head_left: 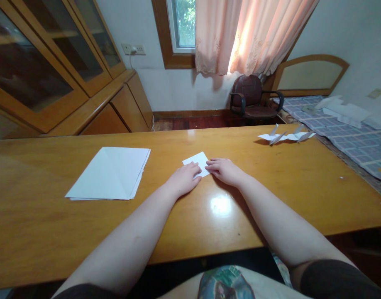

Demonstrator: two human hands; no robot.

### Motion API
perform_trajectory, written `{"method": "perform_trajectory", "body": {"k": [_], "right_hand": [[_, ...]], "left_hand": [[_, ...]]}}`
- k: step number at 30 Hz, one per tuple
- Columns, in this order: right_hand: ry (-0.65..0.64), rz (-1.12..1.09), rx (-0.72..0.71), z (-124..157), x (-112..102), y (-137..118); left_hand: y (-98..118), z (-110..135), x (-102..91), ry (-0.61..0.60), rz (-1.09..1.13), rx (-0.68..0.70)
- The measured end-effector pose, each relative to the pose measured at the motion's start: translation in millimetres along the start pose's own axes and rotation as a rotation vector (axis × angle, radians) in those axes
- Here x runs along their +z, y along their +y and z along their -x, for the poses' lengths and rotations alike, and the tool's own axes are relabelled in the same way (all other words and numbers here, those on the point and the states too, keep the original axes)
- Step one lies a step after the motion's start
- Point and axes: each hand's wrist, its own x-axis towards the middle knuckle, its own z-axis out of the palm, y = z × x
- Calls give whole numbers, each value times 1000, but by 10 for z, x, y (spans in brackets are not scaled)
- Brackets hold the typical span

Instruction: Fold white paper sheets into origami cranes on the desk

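Note:
A small folded piece of white paper [198, 161] lies on the wooden table [271, 195] in front of me. My left hand [184, 177] rests on its near left edge, fingers curled and pressed down on the paper. My right hand [223, 169] presses its near right edge with the fingers held together. The fingertips of the two hands nearly meet over the paper. Part of the paper is hidden under my fingers.
A stack of white sheets [111, 173] lies to the left. Folded paper pieces [285, 136] sit at the far right of the table. Beyond it are a dark chair [253, 99], a bed [358, 137] with papers, and wooden cabinets [66, 74].

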Motion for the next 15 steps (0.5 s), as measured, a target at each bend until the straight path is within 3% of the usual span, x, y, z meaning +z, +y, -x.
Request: {"method": "perform_trajectory", "body": {"k": [5, 10, 15], "right_hand": [[-29, 19, -54, 73, -48, -178], [-53, 64, -65, 100, -89, -345], [-74, 64, -66, 103, -92, -348]], "left_hand": [[-101, -36, -38, 82, -38, -148], [-94, -48, -14, 114, 21, -163], [-110, -84, -1, 172, 71, -199]]}}
